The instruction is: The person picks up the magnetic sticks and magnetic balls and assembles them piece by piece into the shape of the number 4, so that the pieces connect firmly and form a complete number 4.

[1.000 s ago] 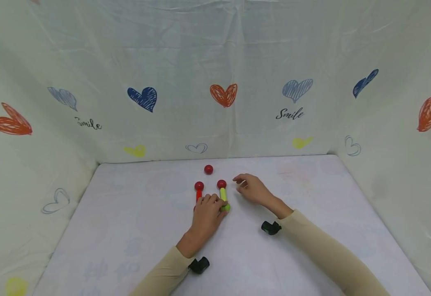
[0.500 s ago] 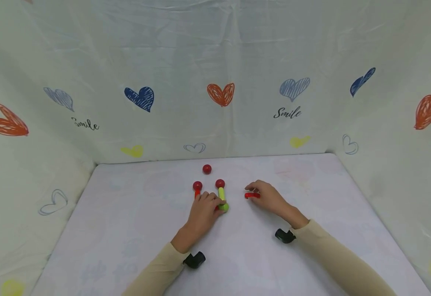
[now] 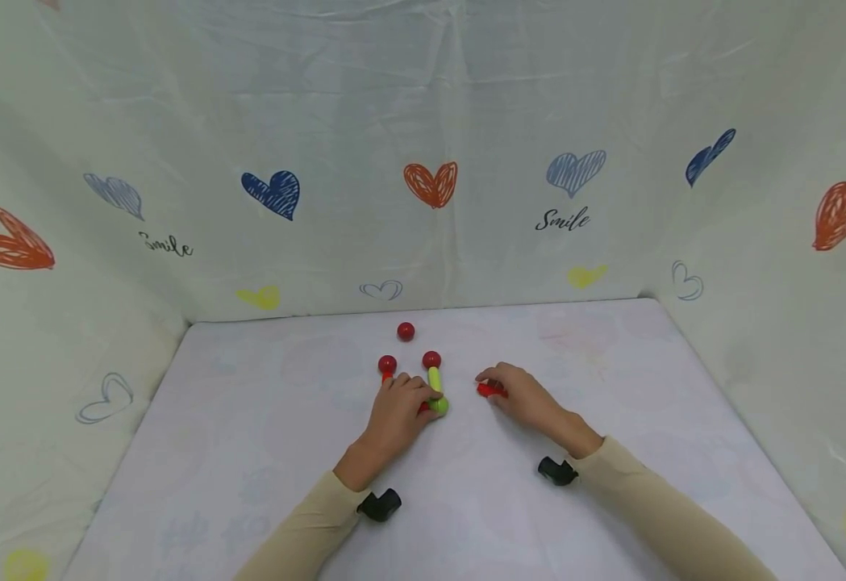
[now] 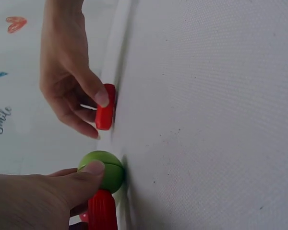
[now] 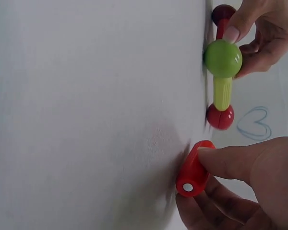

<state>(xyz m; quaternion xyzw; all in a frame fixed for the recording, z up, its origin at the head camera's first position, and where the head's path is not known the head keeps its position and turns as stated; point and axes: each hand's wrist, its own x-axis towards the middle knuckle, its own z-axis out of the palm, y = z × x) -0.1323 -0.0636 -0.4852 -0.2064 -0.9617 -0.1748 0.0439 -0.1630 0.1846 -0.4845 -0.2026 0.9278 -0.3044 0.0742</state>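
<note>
The right hand (image 3: 531, 401) pinches a red stick (image 5: 193, 173), which lies sideways to the right of the green ball (image 5: 223, 59), not touching it, while the left hand (image 3: 397, 411) holds that ball.

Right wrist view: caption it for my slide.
Right hand pinches a red rod; beyond, the left hand holds a green ball touching a yellow-green rod.

Glossy, smooth plastic green ball (image 5: 223, 58)

Right hand (image 5: 273, 179) pinches red rod (image 5: 196, 167); left hand (image 5: 272, 36) holds green ball (image 5: 222, 60) joined to yellow-green rod (image 5: 222, 92).
</note>
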